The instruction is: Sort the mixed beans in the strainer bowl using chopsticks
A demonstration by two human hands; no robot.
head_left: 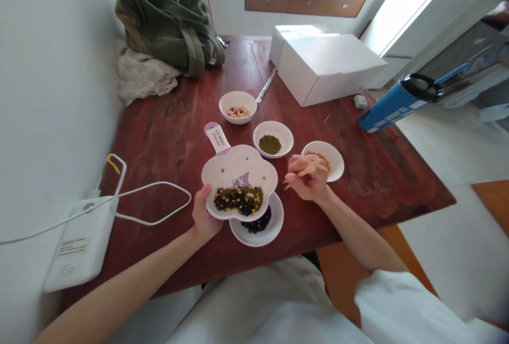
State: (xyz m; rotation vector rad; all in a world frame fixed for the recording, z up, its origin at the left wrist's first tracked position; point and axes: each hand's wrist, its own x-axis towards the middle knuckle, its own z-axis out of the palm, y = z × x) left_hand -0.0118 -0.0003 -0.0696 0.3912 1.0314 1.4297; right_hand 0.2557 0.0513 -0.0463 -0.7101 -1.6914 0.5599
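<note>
Head view: two hands at work above a wooden table point(167, 174).

1. Left hand point(204, 212): fingers curled under the rim of a flower-shaped plate point(238, 166), thumb pressed on its edge, so the plate is gripped and raised off the table. Its tab handle points away from the person.
2. Plate contents: mixed beans point(238, 201), dark, green and yellow, lying in a band beside the thumb, with a purple cartoon print just above them.
3. Lower bowl point(270, 232): white, holding black beans point(256, 220). It sits just right of the left hand, and the plate overlaps it (whether they touch cannot be told).
4. Right hand point(308, 177): fingers pressed together, pinching chopsticks point(305, 171) whose tips point at the plate, just beside its rim.
5. Nearby bowls: tan grains in a bowl point(336, 166) touching-close behind the right hand; green beans in a bowl point(280, 129); pale pieces in a bowl point(238, 97).
6. Surroundings: a white box point(330, 65), a green bag point(167, 26) on a cloth point(143, 76), and a blue bottle point(397, 103) at the table's far right corner.
</note>
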